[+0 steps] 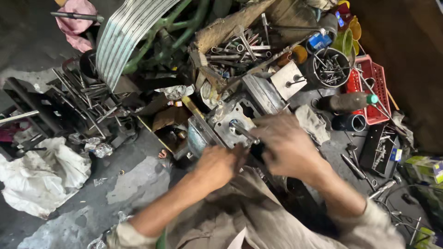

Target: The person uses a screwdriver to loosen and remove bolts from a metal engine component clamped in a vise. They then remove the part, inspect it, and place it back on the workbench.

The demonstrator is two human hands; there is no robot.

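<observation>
**Cramped floor job, slip waiting to happen**

Left hand (pixel 216 165) is curled shut against the engine block's (pixel 233 121) lower edge; can't tell what it's gripping. Block sits mid-floor between the scrap. Right hand (pixel 286 145) is closed round a rod (pixel 243 132) poking from it. Greasy grip could slip, knuckles hit metal. Motion blur hides the fingertips.

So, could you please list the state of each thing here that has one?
Left hand: closed on the grey metal engine block.
Right hand: gripping a metal rod tool set against the block.
Round tin: open, full of bolts.
Red crate: upright, holding long tools.
White cloth: crumpled on the floor.
</observation>
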